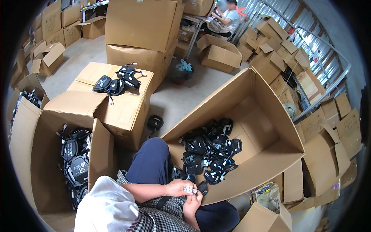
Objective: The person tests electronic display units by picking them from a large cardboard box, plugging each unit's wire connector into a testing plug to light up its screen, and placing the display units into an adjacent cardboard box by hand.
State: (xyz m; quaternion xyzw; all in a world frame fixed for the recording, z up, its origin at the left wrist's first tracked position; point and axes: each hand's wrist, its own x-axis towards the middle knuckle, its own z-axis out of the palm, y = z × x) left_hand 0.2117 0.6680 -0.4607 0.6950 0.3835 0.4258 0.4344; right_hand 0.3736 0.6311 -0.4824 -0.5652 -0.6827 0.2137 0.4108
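Note:
My left hand (pixel 176 188) and my right hand (pixel 191 206) meet over my lap, fingers closed. Between their fingertips sit small white connector plugs (pixel 188 189). Just beyond the fingers is a black piece (pixel 202 188); whether it is joined to the plugs I cannot tell. Right ahead, a large open cardboard box (pixel 259 127) holds a heap of black digital display units (pixel 212 149) with cables. To my left, another open box (pixel 48 154) contains more display units (pixel 79 168), some with screens facing up.
Several display units (pixel 116 83) lie on a closed carton (pixel 127 112). One black unit (pixel 155 122) is on the floor beside it. A tall carton stack (pixel 141 34) stands behind. A person (pixel 226 21) sits at a table farther back. Piled cartons (pixel 324 139) line the right.

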